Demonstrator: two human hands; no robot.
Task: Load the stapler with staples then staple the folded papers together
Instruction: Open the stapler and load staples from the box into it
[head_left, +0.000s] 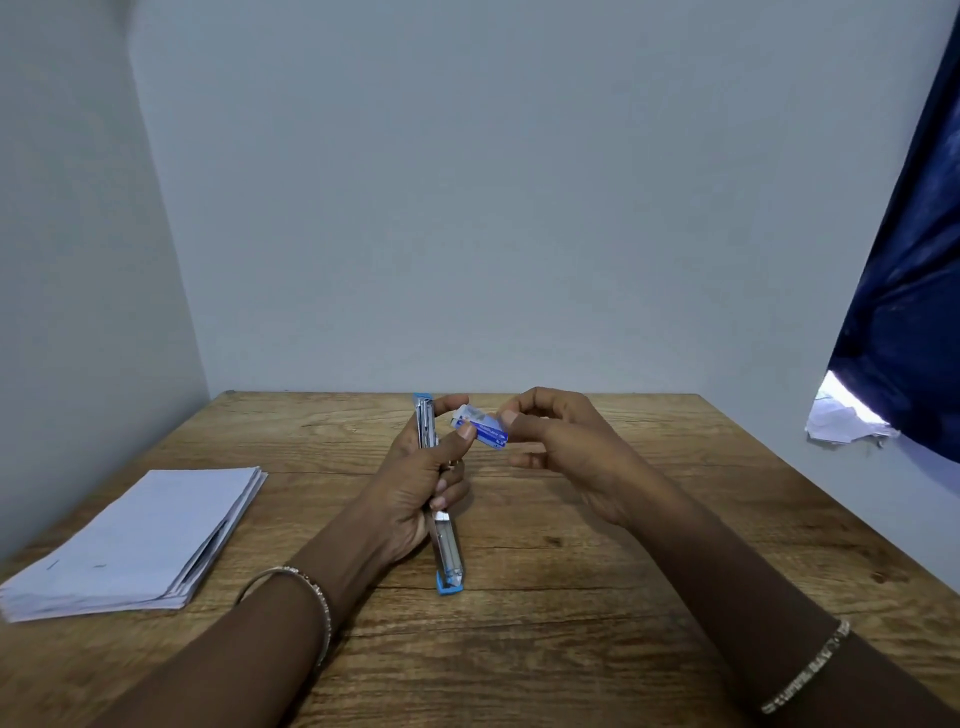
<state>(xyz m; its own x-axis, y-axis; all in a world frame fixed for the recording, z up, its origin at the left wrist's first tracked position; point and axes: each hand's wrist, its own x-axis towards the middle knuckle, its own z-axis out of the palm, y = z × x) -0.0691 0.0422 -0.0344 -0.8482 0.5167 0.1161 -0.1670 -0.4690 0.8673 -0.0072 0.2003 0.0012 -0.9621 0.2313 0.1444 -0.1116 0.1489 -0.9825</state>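
Note:
A blue and silver stapler (448, 556) is swung fully open, one end pointing toward me and the other away. My left hand (415, 488) grips it around the middle, above the wooden table (571, 597). A small blue and white staple box (480, 427) is pinched between my left thumb and forefinger on one end and the fingers of my right hand (561, 447) on the other. The folded papers (135, 540) lie in a stack at the table's left, apart from both hands.
Grey walls close off the table at the back and left. A dark blue curtain (904, 312) hangs at the right, with crumpled white paper (841, 415) under its lower edge. Bracelets are on both wrists.

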